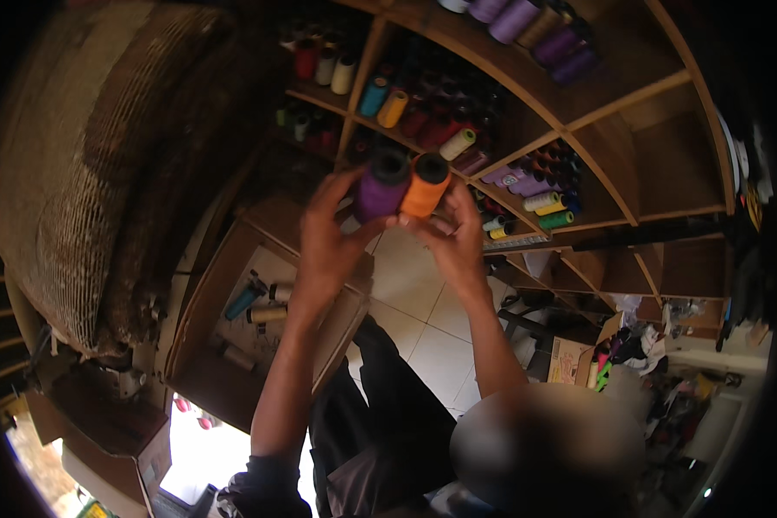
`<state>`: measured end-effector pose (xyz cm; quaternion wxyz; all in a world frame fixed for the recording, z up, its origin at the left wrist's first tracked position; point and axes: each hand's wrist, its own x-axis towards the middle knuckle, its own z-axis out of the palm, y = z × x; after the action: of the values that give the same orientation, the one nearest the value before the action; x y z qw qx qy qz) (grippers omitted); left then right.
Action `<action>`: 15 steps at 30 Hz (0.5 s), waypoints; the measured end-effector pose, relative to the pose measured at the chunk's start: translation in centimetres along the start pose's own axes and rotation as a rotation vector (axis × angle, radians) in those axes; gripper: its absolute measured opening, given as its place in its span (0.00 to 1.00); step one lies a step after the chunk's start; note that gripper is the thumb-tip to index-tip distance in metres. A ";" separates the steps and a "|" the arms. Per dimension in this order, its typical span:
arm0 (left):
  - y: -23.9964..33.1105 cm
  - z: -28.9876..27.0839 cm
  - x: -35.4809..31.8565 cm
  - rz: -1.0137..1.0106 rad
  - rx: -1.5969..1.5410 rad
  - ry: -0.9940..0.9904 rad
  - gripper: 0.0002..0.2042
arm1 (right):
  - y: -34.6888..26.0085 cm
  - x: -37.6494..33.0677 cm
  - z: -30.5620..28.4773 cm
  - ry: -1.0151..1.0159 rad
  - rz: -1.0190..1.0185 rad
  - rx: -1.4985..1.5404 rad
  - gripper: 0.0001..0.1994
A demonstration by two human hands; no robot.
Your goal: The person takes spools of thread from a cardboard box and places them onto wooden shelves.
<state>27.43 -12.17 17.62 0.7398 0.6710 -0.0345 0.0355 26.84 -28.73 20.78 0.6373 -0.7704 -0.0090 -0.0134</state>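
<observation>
In front of the shelves, my left hand (326, 242) is wrapped round a purple thread spool (380, 192) with a dark top. My right hand (457, 246) grips an orange thread spool (426, 188), also dark at its top end. Both spools are held up side by side and look to be touching, my thumbs meeting near their lower ends. Behind them stands the wooden shelf rack (466, 177) with many coloured spools in its compartments, among them a yellow-orange spool (393, 110) and a blue spool (373, 96).
Below my left forearm an open cardboard box (220, 285) holds several spools, including a teal one (243, 298). Big ribbed brown sacking (78, 190) rises at the left. A smaller carton (570, 361) and a heap of scraps lie at the right. Pale floor tiles (414, 285) show between my arms.
</observation>
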 end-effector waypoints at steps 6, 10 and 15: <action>3.3 10.7 9.4 0.163 0.081 -0.239 0.26 | -0.7 5.1 -8.8 0.371 -0.212 -0.189 0.26; 5.9 15.5 15.1 0.436 0.238 -0.146 0.25 | -1.7 10.9 -12.2 0.558 -0.321 -0.169 0.27; 3.5 20.5 22.1 0.702 0.449 0.108 0.24 | 0.5 18.2 -14.6 0.842 -0.487 -0.362 0.22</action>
<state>49.06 -32.11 25.28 0.5189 0.7602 -0.2136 0.3273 44.96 -43.25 23.62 0.4207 -0.7719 0.0717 -0.4712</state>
